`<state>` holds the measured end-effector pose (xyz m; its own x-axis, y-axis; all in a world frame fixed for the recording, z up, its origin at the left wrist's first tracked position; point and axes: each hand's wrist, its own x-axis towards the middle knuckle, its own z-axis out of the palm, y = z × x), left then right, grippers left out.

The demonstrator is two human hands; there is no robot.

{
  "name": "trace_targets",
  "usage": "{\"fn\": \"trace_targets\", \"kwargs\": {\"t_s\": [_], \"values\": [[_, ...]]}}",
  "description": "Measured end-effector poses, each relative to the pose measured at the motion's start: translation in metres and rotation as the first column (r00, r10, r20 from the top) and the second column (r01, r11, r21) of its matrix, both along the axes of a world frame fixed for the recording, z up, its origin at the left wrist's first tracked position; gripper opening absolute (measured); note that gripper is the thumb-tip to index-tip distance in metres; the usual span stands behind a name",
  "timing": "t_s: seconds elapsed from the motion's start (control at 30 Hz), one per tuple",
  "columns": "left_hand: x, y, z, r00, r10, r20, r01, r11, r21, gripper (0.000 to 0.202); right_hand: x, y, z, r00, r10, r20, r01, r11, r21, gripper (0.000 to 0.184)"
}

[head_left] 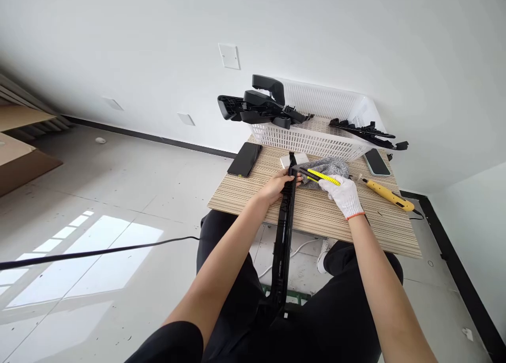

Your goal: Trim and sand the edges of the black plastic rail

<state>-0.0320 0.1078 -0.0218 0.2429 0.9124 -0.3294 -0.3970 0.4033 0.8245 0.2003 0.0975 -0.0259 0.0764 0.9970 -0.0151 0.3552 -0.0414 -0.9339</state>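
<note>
My bare left hand (276,185) is closed round the upper part of a long black plastic strip (285,231) that runs from my lap up onto the small wooden table (316,215). A white knitted glove covers my right hand (343,193), which grips a yellow and black utility knife (322,176). The knife's tip touches the strip's far end near my left fingers. A grey glove (330,166) lies just behind the knife.
A white plastic basket (316,136) at the table's back has black plastic parts (261,106) on its left rim and more (367,133) on its right. A black phone (245,159), a second phone (376,162), a white block (295,159) and a yellow-handled tool (389,195) lie around.
</note>
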Motion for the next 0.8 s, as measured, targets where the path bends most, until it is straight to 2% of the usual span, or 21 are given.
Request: {"fn": "trace_targets", "kwargs": {"t_s": [0.13, 0.2, 0.37, 0.53, 0.8], "values": [[-0.001, 0.000, 0.004, 0.999, -0.013, -0.045, 0.013, 1.000, -0.004, 0.027, 0.000, 0.001, -0.001, 0.999, 0.027, -0.044, -0.029, 0.999, -0.031, 0.044], [-0.001, -0.001, 0.005, 0.998, -0.029, -0.059, 0.030, 0.999, 0.012, 0.029, 0.000, 0.001, -0.001, 0.999, -0.002, -0.047, 0.000, 0.999, -0.042, 0.044], [0.000, -0.003, 0.004, 0.990, -0.046, -0.132, 0.060, 0.992, 0.109, 0.028, 0.000, -0.001, 0.002, 1.000, -0.010, -0.018, 0.009, 0.999, -0.051, 0.041], [-0.001, 0.001, -0.003, 0.990, -0.033, -0.133, 0.059, 0.978, 0.198, 0.037, 0.000, -0.001, 0.005, 1.000, -0.009, -0.019, 0.008, 0.998, -0.065, 0.040], [-0.001, 0.003, -0.007, 0.990, -0.018, -0.137, 0.041, 0.985, 0.166, 0.041, 0.001, -0.002, 0.007, 0.999, -0.029, -0.029, 0.026, 0.996, -0.081, 0.043]]}}
